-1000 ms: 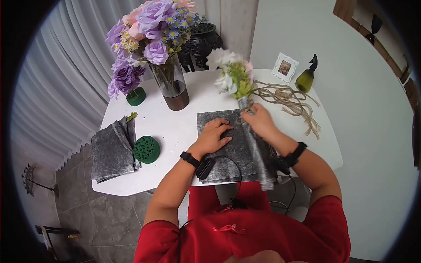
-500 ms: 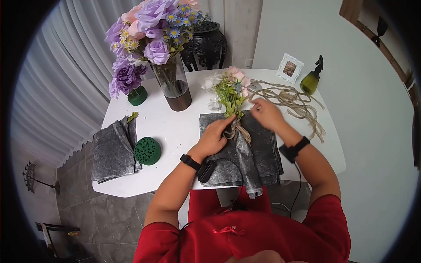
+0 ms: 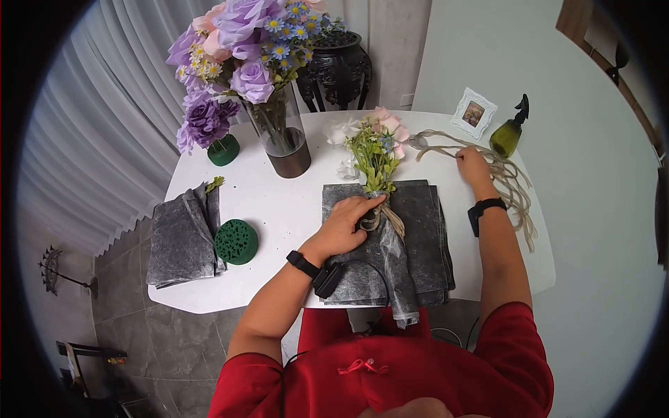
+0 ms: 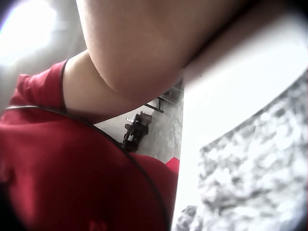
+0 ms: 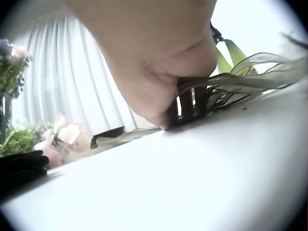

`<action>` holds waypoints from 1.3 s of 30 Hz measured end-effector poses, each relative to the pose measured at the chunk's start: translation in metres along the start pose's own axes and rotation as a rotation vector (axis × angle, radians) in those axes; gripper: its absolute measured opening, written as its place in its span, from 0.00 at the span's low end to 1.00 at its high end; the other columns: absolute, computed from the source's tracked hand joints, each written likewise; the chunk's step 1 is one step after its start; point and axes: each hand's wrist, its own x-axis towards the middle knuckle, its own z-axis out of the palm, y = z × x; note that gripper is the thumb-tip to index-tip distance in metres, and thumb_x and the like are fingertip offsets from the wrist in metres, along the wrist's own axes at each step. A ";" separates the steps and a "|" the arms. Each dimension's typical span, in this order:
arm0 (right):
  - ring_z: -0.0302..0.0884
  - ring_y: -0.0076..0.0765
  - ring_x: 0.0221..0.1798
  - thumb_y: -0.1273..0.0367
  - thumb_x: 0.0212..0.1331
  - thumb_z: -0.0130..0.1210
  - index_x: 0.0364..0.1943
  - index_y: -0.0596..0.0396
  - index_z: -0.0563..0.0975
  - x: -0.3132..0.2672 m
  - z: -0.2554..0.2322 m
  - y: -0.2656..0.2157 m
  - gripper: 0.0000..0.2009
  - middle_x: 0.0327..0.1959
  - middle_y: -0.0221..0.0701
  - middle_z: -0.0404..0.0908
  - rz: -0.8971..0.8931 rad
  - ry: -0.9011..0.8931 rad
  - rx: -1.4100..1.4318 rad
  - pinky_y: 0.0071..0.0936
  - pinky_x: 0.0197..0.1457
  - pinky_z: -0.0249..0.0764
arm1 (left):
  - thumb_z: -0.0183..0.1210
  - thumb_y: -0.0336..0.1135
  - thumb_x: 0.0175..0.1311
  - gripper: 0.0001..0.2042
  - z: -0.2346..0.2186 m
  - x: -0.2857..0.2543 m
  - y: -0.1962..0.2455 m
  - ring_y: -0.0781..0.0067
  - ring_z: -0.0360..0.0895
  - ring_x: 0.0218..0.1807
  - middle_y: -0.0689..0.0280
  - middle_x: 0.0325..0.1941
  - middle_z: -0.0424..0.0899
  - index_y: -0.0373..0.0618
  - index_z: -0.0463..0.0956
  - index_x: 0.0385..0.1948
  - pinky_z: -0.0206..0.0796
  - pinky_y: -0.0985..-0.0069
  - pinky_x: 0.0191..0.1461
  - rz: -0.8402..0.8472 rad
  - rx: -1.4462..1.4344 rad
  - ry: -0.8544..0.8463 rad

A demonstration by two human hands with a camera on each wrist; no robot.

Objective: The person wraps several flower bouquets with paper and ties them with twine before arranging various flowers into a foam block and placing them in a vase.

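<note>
A small bouquet (image 3: 376, 155) of white and pink flowers with green leaves lies on dark grey wrapping sheets (image 3: 425, 244). Grey paper wraps its stems (image 3: 397, 275), and a beige ribbon bow (image 3: 393, 221) sits just below the leaves. Across the top of this wrap, the left hand (image 3: 343, 224) rests with its index finger stretched out. Over at the right, the right hand (image 3: 474, 169) has its fingers curled at a bundle of sheer beige ribbons (image 3: 514, 188). In the right wrist view, ribbon strands (image 5: 245, 82) run out from the curled fingers, close over the tabletop.
A white photo frame (image 3: 474, 113) and a green spray bottle (image 3: 505, 139) stand behind the ribbons. To the left are a tall vase (image 3: 289, 159) of flowers, purple flowers (image 3: 205, 125) in green foam, a round green foam block (image 3: 236, 242) and folded grey sheets (image 3: 182, 240).
The right hand laid the bouquet down on the sheets, let go and moved right to the loose ribbons. The left hand shifted from the sheets onto the bouquet's wrap.
</note>
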 end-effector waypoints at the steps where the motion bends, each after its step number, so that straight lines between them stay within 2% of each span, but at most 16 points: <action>1: 0.78 0.48 0.44 0.72 0.51 0.54 0.34 0.54 0.83 -0.002 -0.006 0.001 0.08 0.41 0.39 0.81 0.030 -0.039 -0.003 0.40 0.50 0.74 | 0.53 0.25 0.44 0.38 -0.001 0.000 0.001 0.53 0.66 0.60 0.56 0.53 0.73 0.52 0.60 0.67 0.53 0.61 0.67 -0.009 -0.050 0.011; 3: 0.78 0.49 0.44 0.72 0.51 0.55 0.36 0.55 0.82 -0.003 -0.012 -0.006 0.09 0.42 0.39 0.81 0.053 -0.079 -0.007 0.40 0.50 0.74 | 0.53 0.25 0.44 0.38 -0.002 -0.002 -0.002 0.53 0.66 0.59 0.56 0.52 0.74 0.51 0.59 0.67 0.53 0.62 0.67 -0.021 -0.099 0.029; 5: 0.80 0.45 0.41 0.69 0.52 0.59 0.39 0.57 0.81 -0.006 -0.014 -0.031 0.11 0.39 0.38 0.82 -0.218 0.160 0.129 0.35 0.48 0.76 | 0.50 0.23 0.48 0.34 0.002 -0.006 -0.013 0.65 0.70 0.56 0.62 0.50 0.75 0.47 0.63 0.65 0.58 0.70 0.65 -0.042 -0.350 0.105; 7: 0.80 0.33 0.37 0.66 0.57 0.59 0.41 0.61 0.78 -0.020 -0.041 -0.085 0.13 0.34 0.35 0.83 -0.080 -0.150 0.573 0.30 0.42 0.78 | 0.52 0.24 0.52 0.28 0.005 -0.006 -0.021 0.68 0.72 0.53 0.62 0.47 0.77 0.43 0.67 0.61 0.61 0.72 0.62 -0.152 -0.450 0.144; 9: 0.78 0.25 0.33 0.62 0.60 0.59 0.39 0.60 0.77 -0.043 -0.072 -0.134 0.14 0.32 0.33 0.83 0.171 -0.633 0.871 0.23 0.32 0.76 | 0.54 0.27 0.59 0.16 0.009 -0.002 -0.029 0.74 0.77 0.45 0.63 0.41 0.80 0.37 0.75 0.49 0.67 0.77 0.54 -0.246 -0.510 0.247; 10: 0.77 0.25 0.30 0.60 0.59 0.60 0.38 0.60 0.77 -0.056 -0.076 -0.149 0.15 0.30 0.32 0.82 0.139 -0.703 0.795 0.22 0.28 0.74 | 0.54 0.27 0.59 0.16 0.006 0.001 -0.025 0.74 0.77 0.45 0.63 0.41 0.80 0.37 0.75 0.49 0.67 0.77 0.54 -0.247 -0.511 0.253; 11: 0.76 0.24 0.28 0.59 0.59 0.60 0.38 0.60 0.77 -0.067 -0.077 -0.160 0.16 0.28 0.31 0.81 0.103 -0.770 0.720 0.21 0.25 0.72 | 0.54 0.27 0.58 0.15 -0.001 0.005 -0.020 0.73 0.77 0.44 0.63 0.39 0.80 0.37 0.75 0.48 0.68 0.77 0.52 -0.290 -0.452 0.219; 14: 0.73 0.23 0.23 0.57 0.52 0.66 0.41 0.59 0.76 -0.090 -0.062 -0.165 0.21 0.24 0.29 0.77 -0.222 -0.537 0.316 0.22 0.24 0.71 | 0.57 0.30 0.57 0.15 -0.013 0.013 -0.009 0.69 0.79 0.38 0.61 0.34 0.81 0.37 0.76 0.46 0.71 0.74 0.45 -0.312 -0.340 0.120; 15: 0.73 0.23 0.23 0.57 0.52 0.66 0.41 0.59 0.76 -0.092 -0.064 -0.169 0.21 0.24 0.29 0.77 -0.230 -0.535 0.317 0.22 0.24 0.71 | 0.58 0.32 0.56 0.15 -0.018 0.017 0.003 0.67 0.79 0.37 0.60 0.33 0.81 0.38 0.76 0.45 0.70 0.73 0.44 -0.308 -0.222 0.058; 17: 0.74 0.22 0.25 0.64 0.53 0.65 0.45 0.58 0.74 -0.095 -0.070 -0.179 0.20 0.25 0.29 0.77 -0.049 -0.803 0.499 0.21 0.26 0.72 | 0.62 0.36 0.52 0.18 -0.015 0.024 0.009 0.61 0.78 0.36 0.58 0.32 0.80 0.39 0.76 0.46 0.70 0.69 0.41 -0.333 -0.077 -0.009; 18: 0.74 0.22 0.25 0.64 0.53 0.65 0.45 0.58 0.74 -0.095 -0.066 -0.176 0.20 0.25 0.29 0.77 -0.053 -0.803 0.498 0.21 0.26 0.72 | 0.62 0.36 0.52 0.18 -0.011 0.025 0.009 0.61 0.78 0.36 0.58 0.32 0.80 0.39 0.76 0.46 0.70 0.69 0.41 -0.335 -0.076 -0.006; 20: 0.78 0.25 0.32 0.70 0.53 0.63 0.48 0.59 0.72 -0.093 -0.053 -0.162 0.19 0.29 0.34 0.79 0.054 -0.889 0.819 0.23 0.29 0.72 | 0.62 0.34 0.52 0.19 -0.001 0.026 0.009 0.63 0.76 0.36 0.60 0.32 0.78 0.40 0.75 0.47 0.69 0.70 0.41 -0.315 -0.177 0.134; 24: 0.78 0.22 0.35 0.73 0.56 0.60 0.48 0.58 0.72 -0.090 -0.028 -0.147 0.16 0.31 0.29 0.79 0.066 -0.869 1.049 0.19 0.30 0.73 | 0.64 0.32 0.54 0.23 0.016 0.022 -0.007 0.73 0.72 0.37 0.63 0.39 0.73 0.42 0.72 0.54 0.67 0.76 0.42 -0.206 -0.275 0.152; 26: 0.77 0.21 0.35 0.71 0.59 0.59 0.46 0.58 0.74 -0.096 -0.027 -0.154 0.13 0.33 0.27 0.80 -0.005 -0.717 1.177 0.18 0.32 0.74 | 0.64 0.33 0.54 0.23 0.023 0.019 -0.009 0.73 0.71 0.37 0.63 0.39 0.72 0.42 0.72 0.54 0.67 0.76 0.42 -0.189 -0.298 0.161; 36: 0.76 0.20 0.32 0.71 0.60 0.59 0.38 0.59 0.78 -0.095 -0.038 -0.159 0.07 0.31 0.29 0.81 0.043 -0.529 1.158 0.18 0.33 0.73 | 0.68 0.36 0.49 0.23 0.022 0.022 0.006 0.72 0.72 0.36 0.61 0.41 0.71 0.41 0.74 0.49 0.68 0.75 0.41 -0.254 -0.247 0.176; 39: 0.75 0.22 0.30 0.72 0.60 0.59 0.37 0.60 0.77 -0.091 -0.046 -0.146 0.05 0.30 0.31 0.80 0.044 -0.358 1.492 0.18 0.31 0.71 | 0.69 0.38 0.46 0.24 0.027 0.022 -0.002 0.68 0.74 0.36 0.60 0.39 0.72 0.42 0.74 0.47 0.69 0.73 0.42 -0.211 -0.250 0.220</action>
